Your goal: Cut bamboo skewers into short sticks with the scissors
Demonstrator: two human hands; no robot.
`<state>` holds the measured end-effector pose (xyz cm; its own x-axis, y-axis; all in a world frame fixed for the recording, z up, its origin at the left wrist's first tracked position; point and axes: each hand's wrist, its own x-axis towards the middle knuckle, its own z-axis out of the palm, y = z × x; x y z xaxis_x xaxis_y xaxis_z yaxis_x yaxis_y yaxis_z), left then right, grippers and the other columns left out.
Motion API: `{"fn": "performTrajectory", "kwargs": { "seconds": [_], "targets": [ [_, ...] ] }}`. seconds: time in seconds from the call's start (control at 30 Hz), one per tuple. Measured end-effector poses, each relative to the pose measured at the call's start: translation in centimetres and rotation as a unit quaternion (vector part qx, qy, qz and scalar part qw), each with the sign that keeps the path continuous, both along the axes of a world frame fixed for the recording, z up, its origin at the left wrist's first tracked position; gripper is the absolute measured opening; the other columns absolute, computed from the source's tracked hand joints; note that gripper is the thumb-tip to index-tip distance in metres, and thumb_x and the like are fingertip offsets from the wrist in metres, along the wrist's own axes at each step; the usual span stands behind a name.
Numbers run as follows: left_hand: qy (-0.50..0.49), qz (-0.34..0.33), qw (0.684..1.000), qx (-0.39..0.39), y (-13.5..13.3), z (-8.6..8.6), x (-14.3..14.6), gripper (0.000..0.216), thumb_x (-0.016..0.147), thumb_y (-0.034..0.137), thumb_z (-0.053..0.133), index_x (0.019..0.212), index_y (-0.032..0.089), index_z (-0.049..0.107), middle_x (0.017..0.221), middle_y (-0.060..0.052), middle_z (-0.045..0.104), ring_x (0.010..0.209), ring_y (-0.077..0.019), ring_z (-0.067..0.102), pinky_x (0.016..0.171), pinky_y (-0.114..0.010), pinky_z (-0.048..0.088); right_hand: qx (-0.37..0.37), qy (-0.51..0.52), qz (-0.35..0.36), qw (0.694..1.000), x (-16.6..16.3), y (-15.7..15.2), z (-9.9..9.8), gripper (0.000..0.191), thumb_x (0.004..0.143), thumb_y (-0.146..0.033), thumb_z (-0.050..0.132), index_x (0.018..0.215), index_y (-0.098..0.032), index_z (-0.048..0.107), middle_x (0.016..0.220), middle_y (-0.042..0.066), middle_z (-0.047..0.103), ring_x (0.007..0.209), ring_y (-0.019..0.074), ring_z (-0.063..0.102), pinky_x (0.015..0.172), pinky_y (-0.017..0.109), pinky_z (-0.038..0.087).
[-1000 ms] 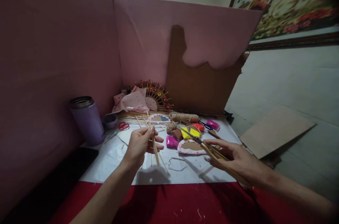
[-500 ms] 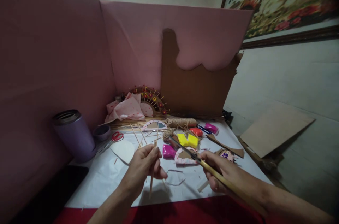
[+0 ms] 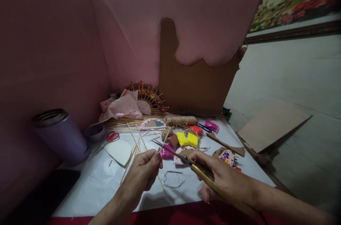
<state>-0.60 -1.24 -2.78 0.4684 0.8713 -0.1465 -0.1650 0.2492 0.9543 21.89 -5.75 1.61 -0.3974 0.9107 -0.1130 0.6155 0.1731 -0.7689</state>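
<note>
My left hand (image 3: 144, 172) is closed, pinching a thin bamboo stick (image 3: 165, 139) whose upper end points up and to the right. In my right hand (image 3: 217, 173) is a pair of scissors (image 3: 205, 174) with long brass-coloured handles. Its dark blades are slightly apart and reach left across the stick, just above my left fingertips. Whether they touch it I cannot tell. Loose bamboo sticks (image 3: 130, 161) lie behind and beside my left hand. Beyond the blades is a magenta packet (image 3: 167, 151), with yellow packets (image 3: 193, 140) to its right.
A purple tumbler (image 3: 62, 140), a roll of tape (image 3: 95, 132) and red-handled scissors (image 3: 112, 135) stand or lie at left. A white cut-out (image 3: 118, 151) is nearby. Twine (image 3: 181, 121), a blue cutter (image 3: 204, 127) and a decorated fan-shaped piece (image 3: 151, 95) are farther back. Pink board (image 3: 128, 33) walls the table.
My right hand has moved left, bringing the scissors' blades to the stick in my left hand. The stick has gone from upright to tilted right. The camera view has shifted slightly.
</note>
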Motion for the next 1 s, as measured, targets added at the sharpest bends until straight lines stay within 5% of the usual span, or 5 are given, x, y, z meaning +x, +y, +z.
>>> {"fn": "performTrajectory", "kwargs": {
  "seconds": [0.33,0.5,0.7,1.0],
  "targets": [
    [0.032,0.01,0.999,0.016,0.2,0.2,-0.3,0.033,0.077,0.045,0.057,0.062,0.015,0.052,0.04,0.011,0.021,0.037,-0.0025,0.009,0.034,-0.015,0.007,0.025,-0.026,-0.021,0.999,-0.7,0.2,1.1,0.046,0.057,-0.041,0.076,0.094,-0.022,0.056,0.079,-0.003,0.055,0.072,0.016,0.049,0.062,0.024,0.038],
    [-0.111,0.049,0.991,-0.059,0.5,0.7,-0.8,0.028,0.08,0.033,0.055,0.06,0.016,0.046,0.043,0.011,0.02,0.036,-0.0017,0.008,0.033,-0.014,0.007,0.037,-0.011,-0.052,0.998,-1.2,0.1,0.5,0.041,0.061,-0.038,0.075,0.092,-0.022,0.055,0.079,-0.003,0.057,0.07,0.0148,0.049,0.06,0.022,0.037],
    [-0.305,0.135,0.934,-0.13,1.7,1.5,-2.5,0.031,0.092,0.016,0.031,0.064,0.014,0.045,0.047,0.01,0.02,0.033,-0.0024,0.015,0.031,-0.013,0.011,-0.015,0.039,-0.067,0.997,-1.5,-0.1,-1.9,0.033,0.073,-0.045,0.064,0.094,-0.021,0.053,0.065,-0.003,0.053,0.06,0.013,0.047,0.054,0.023,0.034],
    [-0.365,0.196,0.898,-0.146,2.5,1.0,-3.1,0.034,0.094,0.014,0.025,0.064,0.015,0.041,0.045,0.01,0.019,0.028,-0.0024,0.021,0.028,-0.012,0.016,-0.045,-0.083,-0.071,0.993,-2.2,-1.3,-1.5,0.03,0.052,-0.03,0.08,0.076,-0.022,0.063,0.07,-0.004,0.061,0.066,0.0146,0.052,0.054,0.021,0.034]
  ]
}}
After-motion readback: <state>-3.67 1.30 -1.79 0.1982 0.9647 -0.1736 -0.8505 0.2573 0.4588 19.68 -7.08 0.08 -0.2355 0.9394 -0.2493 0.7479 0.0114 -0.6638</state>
